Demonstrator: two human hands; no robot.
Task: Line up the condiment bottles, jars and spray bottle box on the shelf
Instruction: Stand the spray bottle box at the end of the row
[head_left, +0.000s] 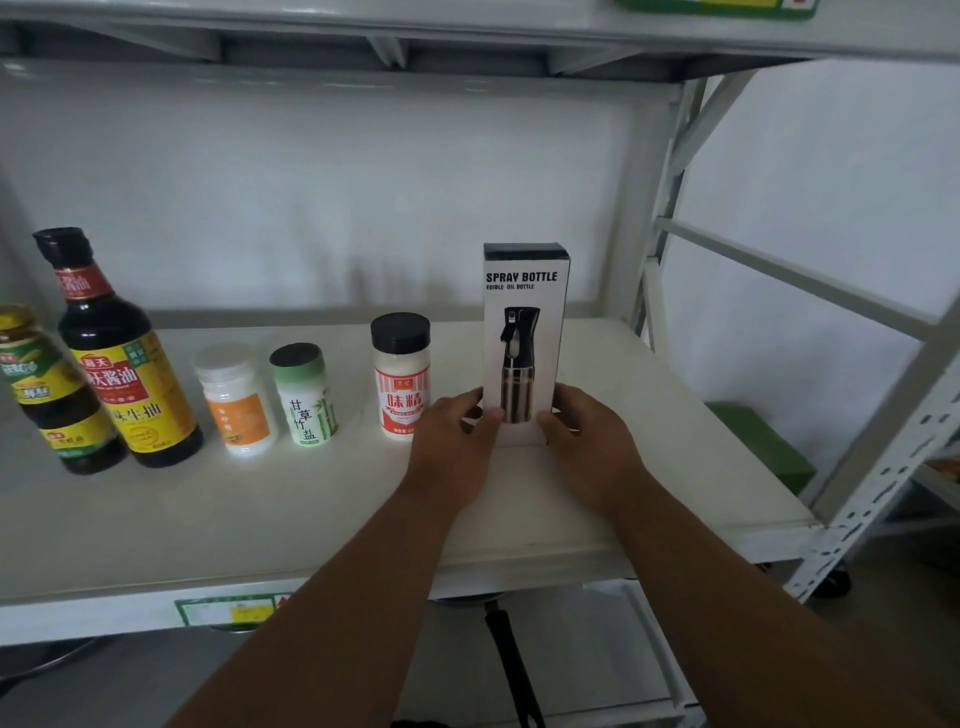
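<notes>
Both hands are on it: the left hand (457, 441) and right hand (587, 441) have their fingers clamped on either side of the upright spray bottle box (524, 332), standing on the shelf (311, 509) just right of the black-capped jar (401, 374).
</notes>
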